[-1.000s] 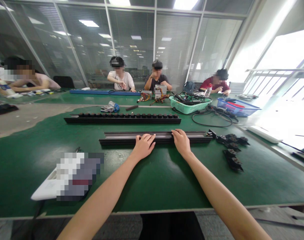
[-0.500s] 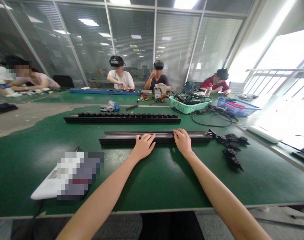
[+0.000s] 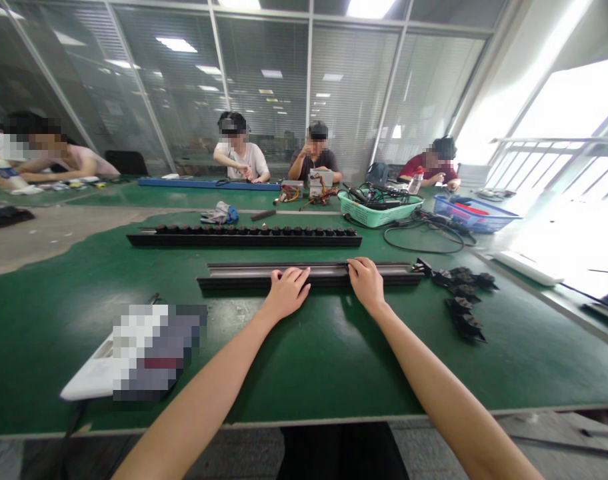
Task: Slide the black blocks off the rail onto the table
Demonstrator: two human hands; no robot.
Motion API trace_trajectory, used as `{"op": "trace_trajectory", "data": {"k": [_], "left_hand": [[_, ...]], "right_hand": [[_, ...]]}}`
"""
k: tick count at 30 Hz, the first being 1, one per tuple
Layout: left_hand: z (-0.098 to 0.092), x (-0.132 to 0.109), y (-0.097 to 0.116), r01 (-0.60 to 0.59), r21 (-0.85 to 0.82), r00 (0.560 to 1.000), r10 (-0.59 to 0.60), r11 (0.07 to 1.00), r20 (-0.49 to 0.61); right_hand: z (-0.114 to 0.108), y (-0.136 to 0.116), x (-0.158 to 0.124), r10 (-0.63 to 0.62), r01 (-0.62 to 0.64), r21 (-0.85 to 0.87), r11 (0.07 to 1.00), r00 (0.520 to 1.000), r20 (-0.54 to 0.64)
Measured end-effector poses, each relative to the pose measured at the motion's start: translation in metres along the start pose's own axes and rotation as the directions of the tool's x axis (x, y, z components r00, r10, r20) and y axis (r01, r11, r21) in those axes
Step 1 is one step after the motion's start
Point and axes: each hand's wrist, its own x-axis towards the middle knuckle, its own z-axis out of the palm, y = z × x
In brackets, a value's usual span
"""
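Note:
A long black channel bar (image 3: 234, 283) lies crosswise on the green table in front of me. My left hand (image 3: 288, 292) rests on its middle, thumb and fingers spread over the near rail. To the right, my right hand (image 3: 366, 283) is closed at the channel, fingertips pressed together at its far rail; what they hold, if anything, is hidden. Small wires stick out at the bar's right end, beside a chain of black modules (image 3: 464, 283). Farther back lies a second bar (image 3: 244, 241) with a row of black round parts along it.
Behind the bars are a grey-blue glove (image 3: 220, 213), a green basket (image 3: 379, 212) of cables, a blue basket (image 3: 477, 215) and a looped black cable. At front left lies a white device (image 3: 91, 373), partly pixelated. Several people sit across the table.

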Motion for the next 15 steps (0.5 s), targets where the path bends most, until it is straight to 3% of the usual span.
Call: {"op": "trace_trajectory", "data": {"k": [15], "left_hand": [[-0.0010,0.0003,0.0007,0.009,-0.001,1.000,-0.009,1.000,0.019]], "right_hand": [[-0.0027,0.0006,0.0002,0.030,-0.030,0.002,1.000,0.999,0.012]]}}
